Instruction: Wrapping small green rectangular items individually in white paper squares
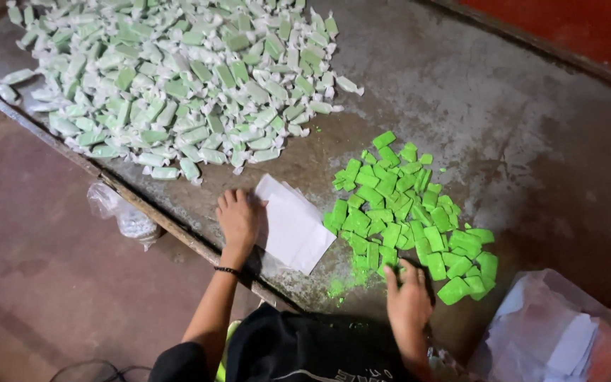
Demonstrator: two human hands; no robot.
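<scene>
Mostly the grey worktop (461, 85) is bare at right; left hand (237, 221) lies spread on white papers (293, 226), right hand (408, 301) spread, touching green pieces (397, 209) near the edge

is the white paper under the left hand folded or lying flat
Flat: the white paper sheets lie spread on the table, left hand pressing their edge.

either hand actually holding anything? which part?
Nothing lifted. Left hand lies flat on the left edge of the white paper stack; right hand reaches the green blocks, grasp unclear.
</scene>
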